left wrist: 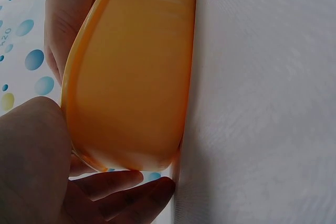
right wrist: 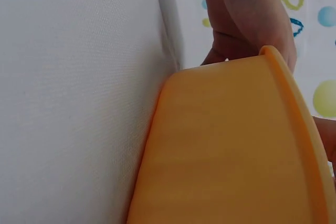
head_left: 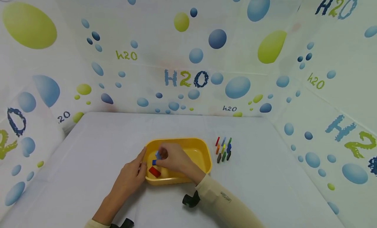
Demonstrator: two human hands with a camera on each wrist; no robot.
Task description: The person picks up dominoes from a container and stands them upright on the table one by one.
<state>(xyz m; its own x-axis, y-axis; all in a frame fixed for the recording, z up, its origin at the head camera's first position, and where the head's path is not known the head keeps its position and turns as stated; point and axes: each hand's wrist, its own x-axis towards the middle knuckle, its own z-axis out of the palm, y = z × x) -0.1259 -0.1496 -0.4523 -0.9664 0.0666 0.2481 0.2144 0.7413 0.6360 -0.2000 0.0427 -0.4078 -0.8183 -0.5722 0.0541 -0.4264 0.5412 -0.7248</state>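
Observation:
A yellow plastic tray [head_left: 206,159] stands on the white table. My left hand [head_left: 129,177] is at its left end, with fingers and thumb laid along the rim and outer wall; in the left wrist view the fingers [left wrist: 126,195] extend past the end wall. My right hand [head_left: 175,159] reaches inside the tray, fingers bent, and pinches a small blue block [head_left: 154,162] at the thumb tip. A light blue block [head_left: 157,155] shows just beyond it, partly covered by the fingers. Nearer the front lies a red block [head_left: 154,171] on the tray floor.
To the right of the tray, several small coloured blocks [head_left: 224,149] are arranged in rows on the white tablecloth [head_left: 250,188]. A patterned curtain [head_left: 147,57] surrounds the table at the back and sides. A black wrist mount [head_left: 191,199] sits under the right sleeve.

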